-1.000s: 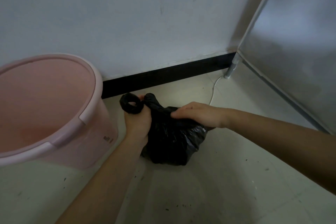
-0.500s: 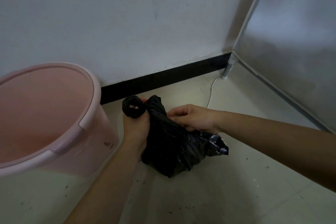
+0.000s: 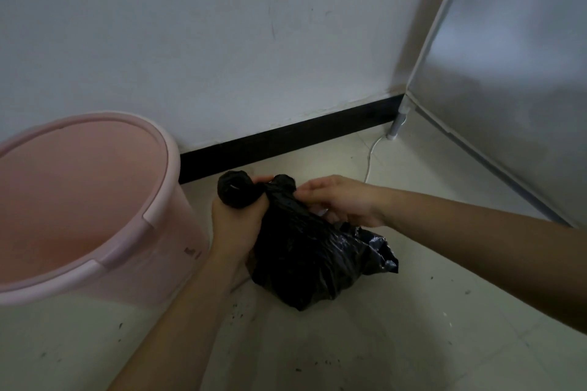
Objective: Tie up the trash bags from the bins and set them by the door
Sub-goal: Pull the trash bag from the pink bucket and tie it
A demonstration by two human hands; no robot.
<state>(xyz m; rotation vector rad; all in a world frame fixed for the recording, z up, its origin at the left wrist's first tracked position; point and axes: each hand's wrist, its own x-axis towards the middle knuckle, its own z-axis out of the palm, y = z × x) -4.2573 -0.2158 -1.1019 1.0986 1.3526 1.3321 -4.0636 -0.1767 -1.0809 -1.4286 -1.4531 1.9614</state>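
Observation:
A small black trash bag [image 3: 311, 257] rests on the pale tiled floor, crumpled and part filled. My left hand [image 3: 235, 222] is closed around the twisted neck of the bag, and a rolled loop of black plastic sticks out above the fist. My right hand [image 3: 343, 200] lies on the bag's top just right of that loop, its fingertips pinching the plastic. A loose flap of the bag juts out to the right on the floor. The pink plastic bin [image 3: 149, 219] stands at the left, with no bag in it.
A white wall with a black baseboard [image 3: 286, 140] runs behind the bag. A grey metallic cabinet or appliance side [image 3: 508, 89] rises at the right, with a white cable [image 3: 371, 155] on the floor by its leg. Dark specks dot the floor tiles.
The bag has tipped and spread to the right, with a flap now lying out on the floor. My right hand has shifted from pressing on the bag to pinching near the twisted top.

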